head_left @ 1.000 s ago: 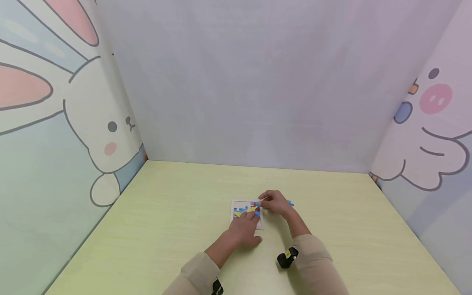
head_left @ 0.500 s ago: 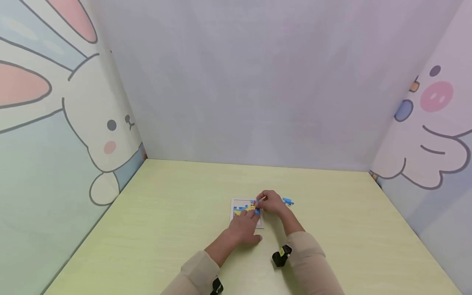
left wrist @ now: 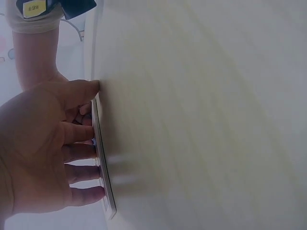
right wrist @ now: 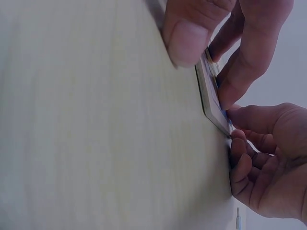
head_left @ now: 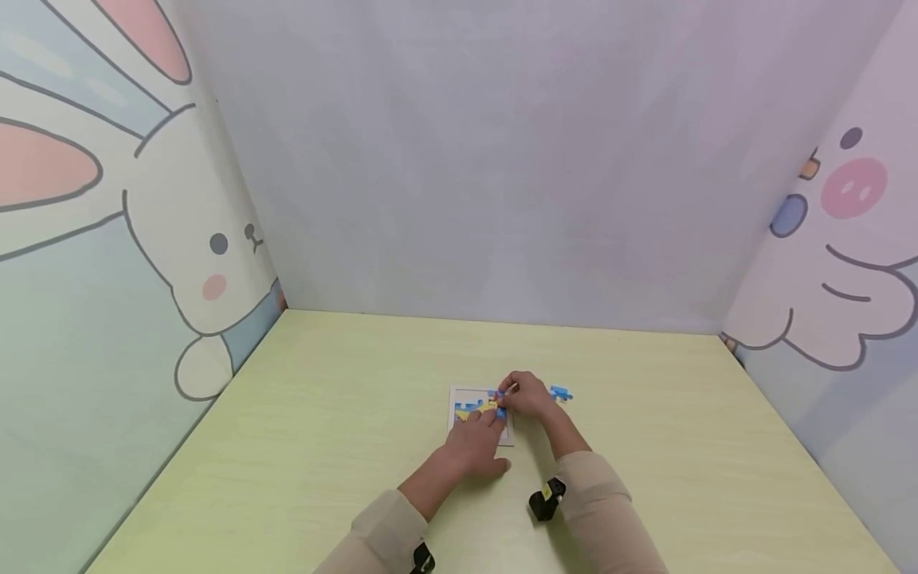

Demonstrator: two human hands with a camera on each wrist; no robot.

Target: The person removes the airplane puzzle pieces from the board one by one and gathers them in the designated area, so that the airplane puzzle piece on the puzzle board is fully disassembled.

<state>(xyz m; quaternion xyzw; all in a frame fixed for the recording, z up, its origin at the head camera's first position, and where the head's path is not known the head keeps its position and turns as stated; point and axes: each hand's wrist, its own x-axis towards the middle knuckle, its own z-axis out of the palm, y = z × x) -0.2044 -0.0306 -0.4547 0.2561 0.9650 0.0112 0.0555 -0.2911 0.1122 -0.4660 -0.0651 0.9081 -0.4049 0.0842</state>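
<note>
We record one framed puzzle (head_left: 470, 395) beneath the left hand (head_left: 476, 448), extended, presumably to steady it; one right hand (head_left: 527, 395), bent at the puzzle's edge, whether pinching we cannot tell; loose blue pieces (head_left: 560, 392) just right of that hand, seemingly for easy reach.

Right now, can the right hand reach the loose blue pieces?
Probably yes: the loose blue pieces lie just beside the right hand with nothing visible between, though it is at the puzzle board.

yellow label (left wrist: 33, 8) on a black wrist device (left wrist: 77, 6), its print too small to read, nothing legible
</note>
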